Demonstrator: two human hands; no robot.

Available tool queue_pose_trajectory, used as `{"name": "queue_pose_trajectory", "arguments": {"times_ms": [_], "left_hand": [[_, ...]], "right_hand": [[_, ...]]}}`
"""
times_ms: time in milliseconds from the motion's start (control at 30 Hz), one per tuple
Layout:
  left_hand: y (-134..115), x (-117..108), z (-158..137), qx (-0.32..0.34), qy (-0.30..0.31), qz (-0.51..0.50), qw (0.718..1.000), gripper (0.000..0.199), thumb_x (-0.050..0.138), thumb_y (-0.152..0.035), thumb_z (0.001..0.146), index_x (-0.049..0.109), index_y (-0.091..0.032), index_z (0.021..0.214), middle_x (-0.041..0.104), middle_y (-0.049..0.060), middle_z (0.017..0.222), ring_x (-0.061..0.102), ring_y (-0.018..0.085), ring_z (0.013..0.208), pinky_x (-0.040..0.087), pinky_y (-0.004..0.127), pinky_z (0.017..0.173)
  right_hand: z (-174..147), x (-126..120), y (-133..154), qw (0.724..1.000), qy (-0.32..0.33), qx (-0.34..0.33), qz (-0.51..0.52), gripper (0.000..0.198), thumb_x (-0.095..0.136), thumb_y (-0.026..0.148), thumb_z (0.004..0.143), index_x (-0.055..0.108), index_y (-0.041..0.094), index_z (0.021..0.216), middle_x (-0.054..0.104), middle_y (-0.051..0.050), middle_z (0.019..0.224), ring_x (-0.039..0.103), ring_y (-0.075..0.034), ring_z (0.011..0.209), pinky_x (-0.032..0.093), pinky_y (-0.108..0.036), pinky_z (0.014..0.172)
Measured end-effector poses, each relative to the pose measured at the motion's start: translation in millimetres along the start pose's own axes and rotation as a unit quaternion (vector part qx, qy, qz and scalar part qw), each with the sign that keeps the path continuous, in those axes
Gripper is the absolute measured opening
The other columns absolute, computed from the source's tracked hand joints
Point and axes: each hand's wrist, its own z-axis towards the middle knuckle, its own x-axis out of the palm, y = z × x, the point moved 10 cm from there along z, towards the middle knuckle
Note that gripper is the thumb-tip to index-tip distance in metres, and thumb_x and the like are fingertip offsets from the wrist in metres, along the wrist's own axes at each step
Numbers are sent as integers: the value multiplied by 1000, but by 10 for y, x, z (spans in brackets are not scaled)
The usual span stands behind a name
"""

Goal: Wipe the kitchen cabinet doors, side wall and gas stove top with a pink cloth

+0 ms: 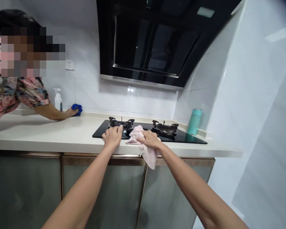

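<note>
My right hand [150,139] is closed on a pale pink cloth [149,156] at the front middle of the black gas cooktop [192,139]. Part of the cloth is bunched ahead of my fingers, and its tail hangs over the counter edge. To the left, my left hand [112,136] rests on the front of the cooktop, fingers forward and thumb apart, with no object visible in it. Just beyond it is the left burner [121,123]. The right burner [165,128] lies past my right hand.
A co-worker's hand [71,112] presses a blue cloth [77,109] on the white counter [69,132] at left, near a white spray bottle [58,100]. At the cooktop's right stands a teal flask [194,122]. A black range hood [147,47] overhangs the cooktop.
</note>
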Motion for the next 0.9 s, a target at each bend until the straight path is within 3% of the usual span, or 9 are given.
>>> {"name": "queue_pose_trajectory", "arguments": {"times_ms": [133, 233, 300, 400, 467, 567, 633, 733, 900], "left_hand": [[-30, -25, 32, 26, -1, -14, 1000, 54, 29, -60, 102, 66, -30, 127, 63, 10, 139, 49, 33, 136, 35, 56, 114], [-81, -41, 45, 69, -8, -27, 997, 50, 31, -54, 102, 63, -29, 131, 60, 7, 145, 47, 28, 139, 34, 50, 118], [-124, -17, 34, 101, -1, -4, 995, 48, 33, -50, 103, 62, -29, 134, 56, 5, 150, 45, 26, 142, 34, 48, 119], [-289, 80, -46, 180, 34, 83, 980, 46, 43, -50, 99, 60, -32, 138, 46, 4, 159, 35, 28, 150, 30, 49, 121], [-464, 186, -148, 243, 75, 142, 957, 50, 54, -56, 93, 60, -33, 138, 44, 4, 161, 34, 30, 150, 30, 50, 120], [-732, 366, -300, 292, 146, 226, 918, 64, 71, -64, 77, 64, -30, 131, 59, 10, 146, 51, 35, 136, 39, 49, 111], [-942, 460, -387, 315, 161, 287, 890, 59, 78, -58, 71, 69, -23, 119, 68, 15, 127, 61, 38, 120, 45, 50, 103], [-1307, 603, -538, 368, 153, 326, 858, 42, 80, -40, 70, 71, -17, 104, 71, 19, 111, 65, 39, 106, 47, 52, 95], [-1800, 967, -858, 450, 151, 283, 834, 40, 73, -41, 82, 64, -20, 114, 65, 14, 126, 56, 32, 121, 44, 48, 105]], "right_hand": [[-24, 337, 482, 996, 38, -74, 31, 55, 49, 55, 96, 59, 24, 140, 58, -12, 146, 50, -36, 135, 36, -54, 112], [-19, 307, 604, 983, 27, -127, 133, 58, 47, 46, 98, 42, 26, 153, 53, -8, 151, 51, -26, 135, 39, -44, 112], [-36, 113, 368, 983, -28, -103, 146, 52, 42, 43, 101, 42, 28, 151, 53, -4, 150, 55, -20, 129, 44, -36, 107], [-186, -261, -320, 989, -120, -5, 83, 47, 24, 41, 105, 57, 24, 134, 57, -5, 140, 56, -20, 121, 46, -35, 101], [-322, -405, -781, 989, -131, 45, 48, 51, 20, 39, 105, 64, 19, 118, 62, -11, 127, 56, -24, 117, 44, -41, 102], [-441, -403, -1262, 992, -101, 76, 13, 46, 31, 41, 104, 70, 18, 103, 65, -15, 118, 55, -29, 117, 41, -48, 104], [-446, -314, -1404, 994, -75, 77, -3, 44, 35, 45, 103, 72, 21, 106, 64, -14, 125, 54, -29, 122, 38, -49, 107], [-398, -160, -1445, 996, -42, 72, -18, 50, 32, 54, 103, 71, 28, 119, 63, -10, 134, 54, -29, 126, 38, -50, 108], [-373, -88, -1487, 996, -26, 82, -38, 56, 27, 57, 103, 69, 29, 125, 64, -12, 134, 55, -31, 127, 41, -49, 106]]}}
